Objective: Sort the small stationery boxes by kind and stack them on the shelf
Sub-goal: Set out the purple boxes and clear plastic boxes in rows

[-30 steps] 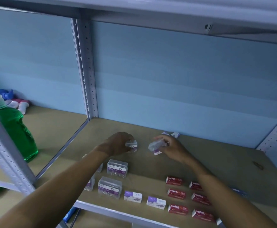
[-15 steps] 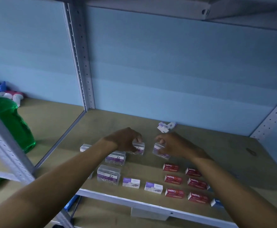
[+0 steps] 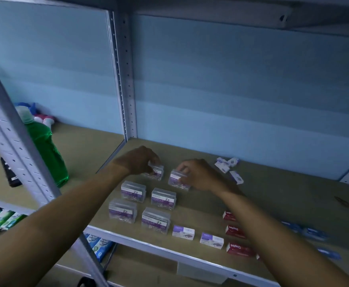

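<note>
The left hand [image 3: 138, 160] grasps one clear clip box [image 3: 156, 172] and the right hand [image 3: 198, 175] another [image 3: 177, 180], both on the shelf [image 3: 283, 195]. At 6 o'clock lie four more; red staple boxes [image 3: 234, 232] at 4 o'clock.

paper-clip boxes [image 3: 163, 198] left on shelf [image 3: 273, 195], staple boxes [image 3: 234, 231] right, bottle [image 3: 45, 146] far left
</note>
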Motion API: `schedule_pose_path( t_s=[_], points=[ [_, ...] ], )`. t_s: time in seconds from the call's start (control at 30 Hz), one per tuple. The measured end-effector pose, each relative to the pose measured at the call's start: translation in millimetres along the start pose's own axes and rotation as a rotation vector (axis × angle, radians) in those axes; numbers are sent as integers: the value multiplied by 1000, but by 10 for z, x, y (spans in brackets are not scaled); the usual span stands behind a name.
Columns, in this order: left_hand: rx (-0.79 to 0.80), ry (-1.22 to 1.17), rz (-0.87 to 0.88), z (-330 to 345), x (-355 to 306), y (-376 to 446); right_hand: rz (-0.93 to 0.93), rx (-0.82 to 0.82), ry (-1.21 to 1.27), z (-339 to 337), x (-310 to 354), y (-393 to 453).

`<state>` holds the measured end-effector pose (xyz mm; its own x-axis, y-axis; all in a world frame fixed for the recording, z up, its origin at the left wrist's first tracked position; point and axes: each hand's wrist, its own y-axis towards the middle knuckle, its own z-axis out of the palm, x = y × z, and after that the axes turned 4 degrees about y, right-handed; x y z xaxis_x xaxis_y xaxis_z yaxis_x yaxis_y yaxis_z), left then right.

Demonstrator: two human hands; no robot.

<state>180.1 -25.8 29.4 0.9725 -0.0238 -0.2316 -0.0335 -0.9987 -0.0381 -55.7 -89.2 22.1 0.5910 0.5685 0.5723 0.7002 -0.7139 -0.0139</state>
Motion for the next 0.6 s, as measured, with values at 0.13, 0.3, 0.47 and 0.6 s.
schedule_pose_path(
  t_s=[0.13, 0.3, 0.47, 0.6],
  points=[
    [27, 4, -13, 27, 190, -68, 3, 19, 2, 165, 175, 152],
    [43, -7, -10, 25, 263, -87, 23, 20, -40, 251, 168, 188],
    [59, -6, 1, 24, 299, -68, 28, 21, -23, 232, 168, 161],
    [99, 30, 30, -11, 312, -31, 73, 9, 75, 165, 129, 84]
  ],
)
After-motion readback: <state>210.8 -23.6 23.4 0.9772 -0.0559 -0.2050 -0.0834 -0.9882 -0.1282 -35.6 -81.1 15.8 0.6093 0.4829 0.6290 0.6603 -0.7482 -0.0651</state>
